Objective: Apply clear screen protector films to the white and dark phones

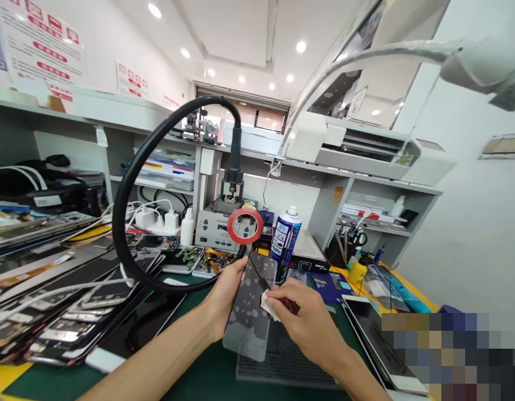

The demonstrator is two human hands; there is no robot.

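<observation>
My left hand [222, 294] grips a dark phone screen [248, 312] by its left edge, holding it tilted up above the bench. Pale round blotches like bubbles spread over the screen's face, and a clear film appears to extend past its lower end. Between the thumb and fingers of my right hand [303, 312] is a small white wipe [264, 301], touching the right side of the screen. A dark perforated mat [290, 359] lies below both hands; the screen and my right hand hide part of it.
A black hose [120, 223] loops up on the left to a red ring [245, 227] before the hot air station [215, 229]. A blue spray can [284, 239] stands behind the screen. Phones [67, 328] pile up left; a white-framed tablet [378, 337] lies right.
</observation>
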